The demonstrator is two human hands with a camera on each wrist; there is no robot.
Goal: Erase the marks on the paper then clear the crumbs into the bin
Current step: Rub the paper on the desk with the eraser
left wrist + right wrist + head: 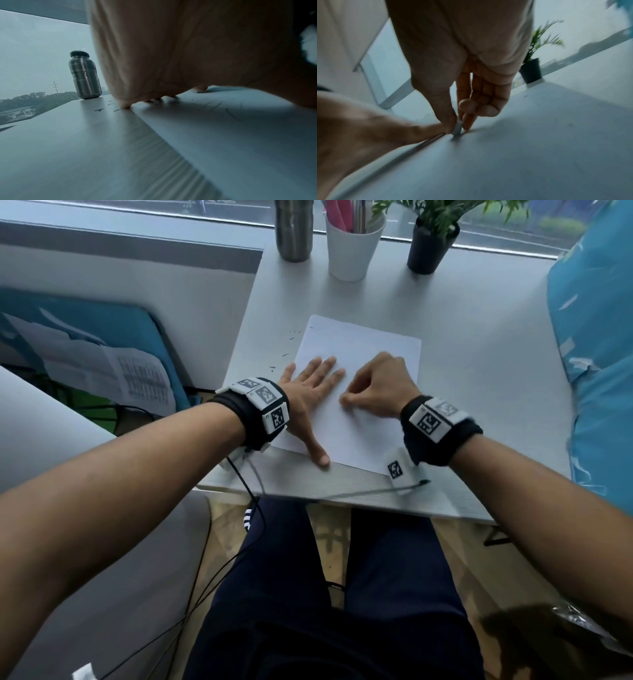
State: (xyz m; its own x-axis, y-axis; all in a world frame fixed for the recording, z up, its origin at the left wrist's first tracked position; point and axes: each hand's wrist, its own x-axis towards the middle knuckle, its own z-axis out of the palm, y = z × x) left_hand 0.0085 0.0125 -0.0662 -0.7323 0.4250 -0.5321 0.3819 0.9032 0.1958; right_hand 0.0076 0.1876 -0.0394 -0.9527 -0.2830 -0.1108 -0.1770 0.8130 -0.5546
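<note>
Left hand (308, 395) lies flat, fingers straight, pressing the paper (370, 350) down on the white desk (479, 371). Right hand (376, 385) pinches a small eraser (458, 128) between thumb and fingertips, its end touching the sheet. Crumbs (286, 350) sit just left of the paper; steel bottle (294, 231), white cup (352, 248) and potted plant (431, 244) line the window.

The white sheet of paper (359, 364) lies on the pale grey table (479, 378), towards its near edge. The flat left hand (308, 392) rests on the paper's left part; the right hand (380, 385), just right of it, pinches what seems to be a small white eraser (458, 128) against the sheet. Dark eraser crumbs (286, 354) lie on the table just left of the paper. Behind the paper stand a steel bottle (294, 231), a white plastic cup (352, 248) and a black plant pot (430, 248), left to right.
</note>
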